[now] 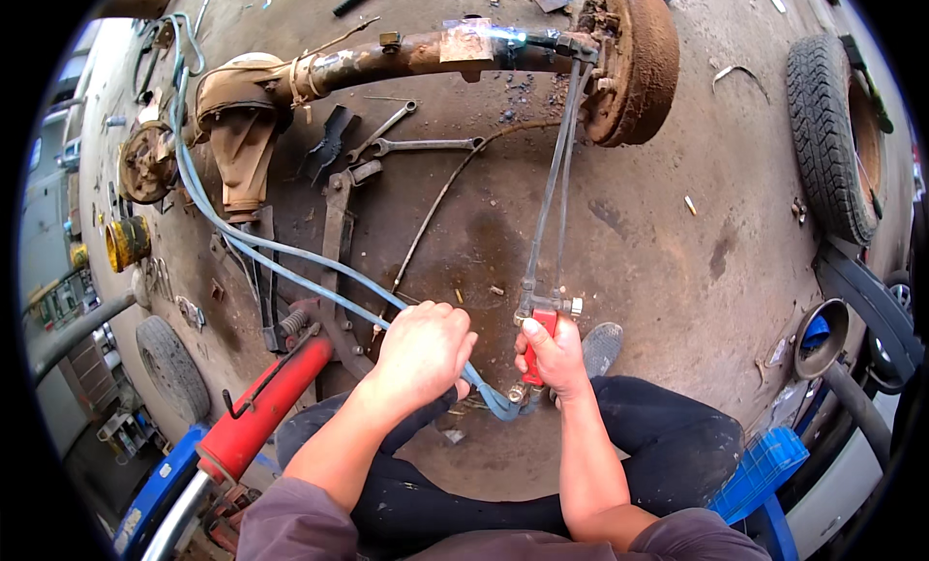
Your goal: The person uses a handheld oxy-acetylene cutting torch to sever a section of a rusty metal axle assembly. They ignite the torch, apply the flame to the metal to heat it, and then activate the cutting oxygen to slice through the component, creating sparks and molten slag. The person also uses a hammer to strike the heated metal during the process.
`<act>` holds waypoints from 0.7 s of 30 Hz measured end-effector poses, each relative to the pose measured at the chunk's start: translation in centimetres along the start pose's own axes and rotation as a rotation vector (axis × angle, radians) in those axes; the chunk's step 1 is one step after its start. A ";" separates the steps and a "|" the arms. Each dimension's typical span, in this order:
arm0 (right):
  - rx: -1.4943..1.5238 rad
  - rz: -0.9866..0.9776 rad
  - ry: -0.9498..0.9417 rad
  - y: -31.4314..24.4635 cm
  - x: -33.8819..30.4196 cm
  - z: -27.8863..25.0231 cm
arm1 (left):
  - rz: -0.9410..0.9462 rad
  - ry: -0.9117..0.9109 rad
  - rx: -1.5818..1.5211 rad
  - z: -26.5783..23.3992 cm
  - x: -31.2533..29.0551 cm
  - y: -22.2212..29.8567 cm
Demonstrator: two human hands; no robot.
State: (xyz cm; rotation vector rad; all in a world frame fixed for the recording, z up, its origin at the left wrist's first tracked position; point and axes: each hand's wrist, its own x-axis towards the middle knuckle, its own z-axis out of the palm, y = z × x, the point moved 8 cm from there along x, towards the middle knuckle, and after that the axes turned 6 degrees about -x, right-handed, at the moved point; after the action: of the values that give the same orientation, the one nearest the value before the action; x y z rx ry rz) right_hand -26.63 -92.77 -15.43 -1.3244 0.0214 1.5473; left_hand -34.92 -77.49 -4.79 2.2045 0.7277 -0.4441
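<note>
My right hand point(552, 353) is wrapped round the red handle of a gas cutting torch point(544, 232), its long metal tubes stretching away from me. At the torch's far end a bright blue-white flame point(511, 36) plays on a rusty axle tube point(416, 60), beside a small plate. Twin blue hoses point(290, 261) leave the torch's rear and pass through my closed left hand point(423, 353); its fingertips are mostly hidden. The axle has a brown differential housing point(240, 126) at its left and a rusty brake drum point(634, 63) at its right.
A jack with a red cylinder point(276, 401) stands near my left leg. Wrenches point(426, 145) and a thin cable lie on the stained floor under the axle. A tyre point(827, 135) sits far right, another tyre point(172, 368) left. A blue crate point(764, 474) is beside my right knee.
</note>
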 end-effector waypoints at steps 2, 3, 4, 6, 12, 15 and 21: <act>-0.045 -0.027 -0.065 -0.8 4.0 0.1 | 0.064 -0.006 0.077 -0.6 0.1 0.7; -0.060 -0.042 -0.092 -1.4 5.9 0.2 | 0.108 -0.038 0.178 -0.6 0.1 1.1; -0.056 -0.088 -0.136 -2.6 7.5 0.6 | 0.139 -0.031 0.278 -0.7 0.4 1.2; -0.131 -0.183 -0.195 -5.4 9.5 0.8 | 0.192 -0.047 0.463 -0.2 0.7 1.8; -0.174 -0.481 -0.132 -3.3 6.1 2.6 | 0.524 0.250 0.243 -0.5 2.4 6.0; -0.236 -0.549 0.003 0.8 2.7 2.2 | 0.521 0.258 0.162 0.4 1.8 8.2; -0.147 -0.735 0.089 3.3 4.3 1.2 | 0.510 0.052 0.338 5.4 2.9 7.6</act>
State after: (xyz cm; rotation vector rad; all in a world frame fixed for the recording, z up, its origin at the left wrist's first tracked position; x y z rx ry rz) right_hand -29.04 -90.67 -20.00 -1.3102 -0.4804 0.8745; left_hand -28.35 -84.74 -5.58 2.6121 0.0967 -0.2605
